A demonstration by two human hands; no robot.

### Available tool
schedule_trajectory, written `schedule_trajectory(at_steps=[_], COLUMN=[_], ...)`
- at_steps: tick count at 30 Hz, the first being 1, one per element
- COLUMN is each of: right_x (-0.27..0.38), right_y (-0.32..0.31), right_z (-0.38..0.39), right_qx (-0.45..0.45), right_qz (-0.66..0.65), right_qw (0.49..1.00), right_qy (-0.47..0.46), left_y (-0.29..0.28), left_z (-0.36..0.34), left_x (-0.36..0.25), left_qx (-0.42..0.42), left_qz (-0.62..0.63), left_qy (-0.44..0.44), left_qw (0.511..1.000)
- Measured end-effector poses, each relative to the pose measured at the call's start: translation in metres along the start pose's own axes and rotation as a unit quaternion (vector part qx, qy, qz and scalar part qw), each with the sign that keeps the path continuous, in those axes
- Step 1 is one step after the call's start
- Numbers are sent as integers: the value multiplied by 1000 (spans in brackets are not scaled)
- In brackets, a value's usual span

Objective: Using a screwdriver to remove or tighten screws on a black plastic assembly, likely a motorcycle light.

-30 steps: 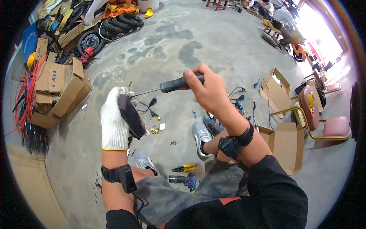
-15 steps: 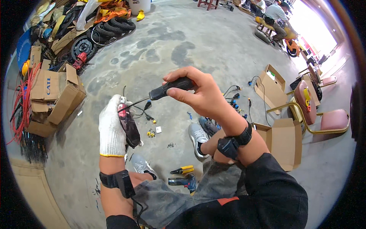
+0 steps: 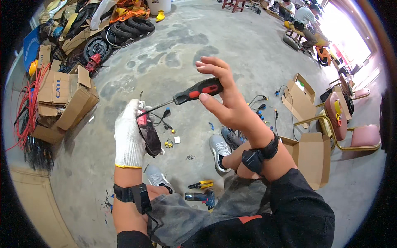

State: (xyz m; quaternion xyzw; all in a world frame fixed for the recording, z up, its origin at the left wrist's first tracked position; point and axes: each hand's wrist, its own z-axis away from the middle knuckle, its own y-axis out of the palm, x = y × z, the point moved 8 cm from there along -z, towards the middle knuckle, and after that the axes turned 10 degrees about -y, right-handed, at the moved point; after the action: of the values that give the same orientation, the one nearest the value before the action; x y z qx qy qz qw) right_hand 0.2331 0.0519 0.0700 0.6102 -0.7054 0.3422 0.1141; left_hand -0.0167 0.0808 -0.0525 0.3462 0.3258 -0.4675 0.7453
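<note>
My left hand (image 3: 129, 134), in a white knit glove with a yellow hem, is closed around a dark, curved housing (image 3: 151, 140) with a red section near its top. What the housing belongs to I cannot make out. My bare right hand (image 3: 231, 95) has a black and red screwdriver (image 3: 199, 90) against its thumb and palm, the other fingers lifted partly off the handle. The screwdriver's shaft slants down left to the red section beside the gloved fingers; the housing's edge hides its tip. Cables with black connectors (image 3: 166, 113) show just behind.
Yellow-handled pliers (image 3: 201, 184) and a cordless drill (image 3: 201, 197) lie on the floor near my feet. Small yellow pieces (image 3: 168, 144) are scattered ahead. Cardboard boxes (image 3: 62, 93) stand left; open cartons (image 3: 314, 161) and pink chairs (image 3: 364, 135) are right. People (image 3: 307, 20) sit far right.
My right fingers have loosened and spread from the screwdriver handle, exposing its red patches. The whole view has shifted slightly, and both hands appear a little further right.
</note>
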Motion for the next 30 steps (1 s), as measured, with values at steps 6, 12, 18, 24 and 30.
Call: schedule_trajectory(at_steps=[6, 12, 18, 24, 30], right_x=[-7, -10, -37, -23, 5], right_y=[3, 4, -2, 1, 12], right_z=[0, 1, 10, 7, -4], right_qx=[93, 49, -24, 46, 99], right_qz=[-47, -55, -14, 142, 89], right_qw=[994, 995, 969, 971, 991], right_qy=[14, 70, 246, 186, -27], left_y=[2, -2, -5, 0, -1], left_z=[8, 10, 16, 11, 4], left_x=[-2, -4, -4, 0, -1], left_qx=[0, -14, -25, -9, 21], left_qz=[32, -5, 5, -16, 35], left_qy=[-1, 11, -8, -3, -11], left_qw=[999, 1000, 1000, 1000, 999])
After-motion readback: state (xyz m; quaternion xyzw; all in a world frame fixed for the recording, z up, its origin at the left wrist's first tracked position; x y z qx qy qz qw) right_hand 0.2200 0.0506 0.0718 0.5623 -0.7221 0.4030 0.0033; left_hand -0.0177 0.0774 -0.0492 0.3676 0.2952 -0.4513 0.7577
